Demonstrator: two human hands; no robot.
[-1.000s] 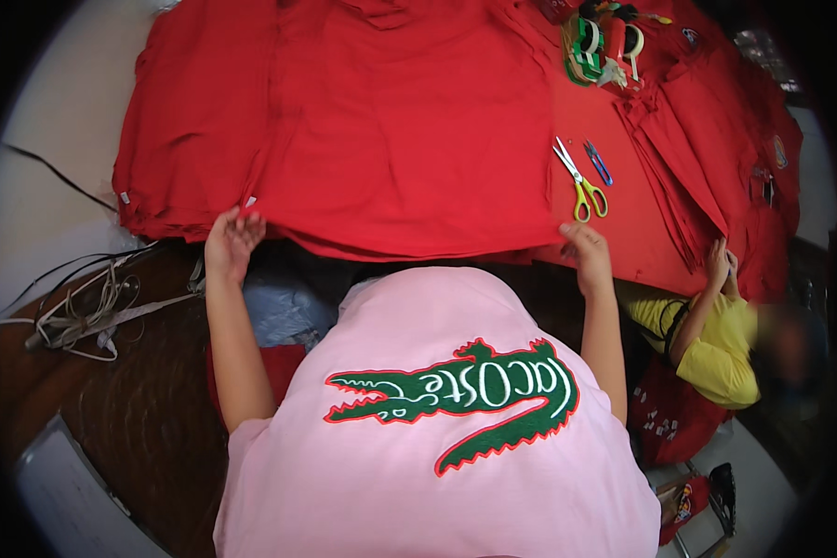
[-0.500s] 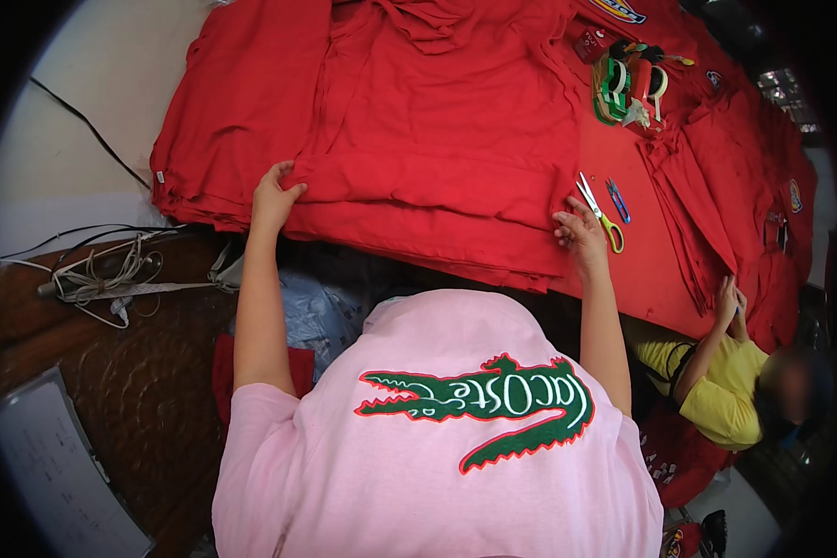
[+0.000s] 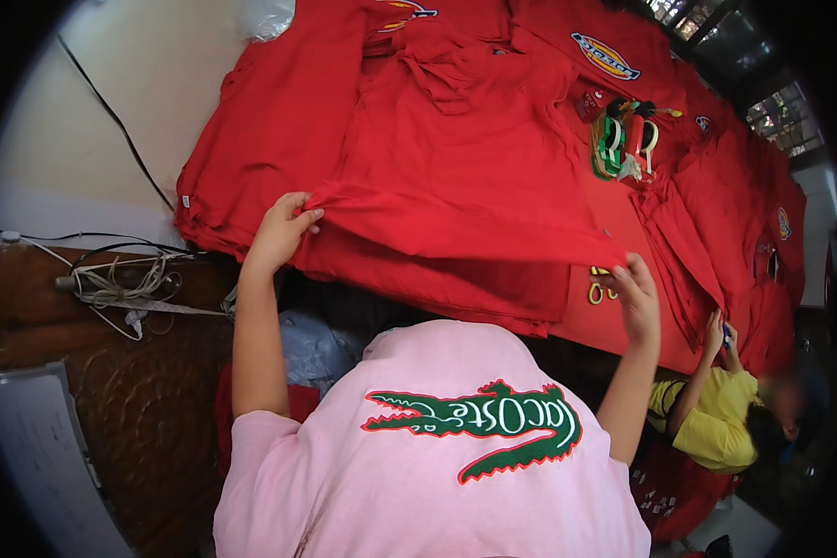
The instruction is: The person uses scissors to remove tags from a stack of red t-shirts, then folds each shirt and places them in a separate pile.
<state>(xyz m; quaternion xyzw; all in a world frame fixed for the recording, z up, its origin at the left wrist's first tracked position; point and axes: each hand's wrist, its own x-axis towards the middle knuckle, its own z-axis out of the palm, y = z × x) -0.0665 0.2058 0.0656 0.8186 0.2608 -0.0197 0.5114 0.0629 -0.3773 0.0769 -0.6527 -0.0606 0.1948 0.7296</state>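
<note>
1. the red cloth (image 3: 465, 153) lies in the middle of the frame, on top of a pile of red clothes (image 3: 418, 293). its near edge is lifted up and sags a bit between the two hands.
2. the left hand (image 3: 286, 228), left of the middle, pinches one end of that edge with its thumb and fingers.
3. the right hand (image 3: 637, 293), right of the middle, pinches the other end.
4. the scissors (image 3: 596, 293) are just beside the right hand. only bits of the yellow handles show well, because the red cloth and the fingers are in the way.
5. at the upper right, a green tape holder (image 3: 608, 149) stands near a small dark red box (image 3: 589, 104).
6. more red clothes (image 3: 688, 209) are heaped on the right side, close to the tape holder. a big badge (image 3: 606, 56) shows on red cloth near the top.
7. at the right edge, another person in a yellow top (image 3: 716, 432) has both hands up by the red clothes, with a small blue thing at the fingers.
8. on the left, tangled cords (image 3: 126, 284) lie by the brown wood (image 3: 130, 391).
9. a pale plastic bag (image 3: 314, 349) peeks out under the pile, partly hidden by the pink shirt (image 3: 418, 493) at the bottom.
</note>
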